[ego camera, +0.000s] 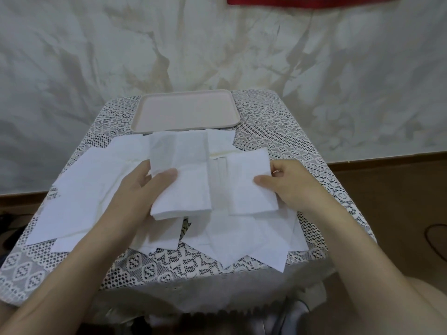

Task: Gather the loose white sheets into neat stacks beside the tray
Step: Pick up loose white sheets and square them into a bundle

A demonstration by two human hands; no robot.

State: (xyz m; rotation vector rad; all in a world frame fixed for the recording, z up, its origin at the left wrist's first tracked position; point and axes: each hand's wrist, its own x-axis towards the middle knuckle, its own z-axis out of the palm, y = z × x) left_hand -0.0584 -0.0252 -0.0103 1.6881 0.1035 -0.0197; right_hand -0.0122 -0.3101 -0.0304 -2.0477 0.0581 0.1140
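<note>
Several loose white sheets [79, 197] lie spread and overlapping across the lace-covered table [169, 264]. My left hand [135, 199] holds a small stack of sheets [186, 180] above the table, thumb on top and fingers underneath. My right hand [290, 184] pinches another folded sheet [249, 187] by its right edge, thumb on top; this sheet overlaps the stack's right side. A pale pink tray [186, 110], with nothing in it, stands at the table's far edge, just behind the sheets.
More loose sheets [246, 240] fan out under my hands toward the near right of the table. The lace cloth hangs over the table's front edge. A crumpled white backdrop [217, 44] rises behind the table, and dark cables [435, 235] lie on the floor at right.
</note>
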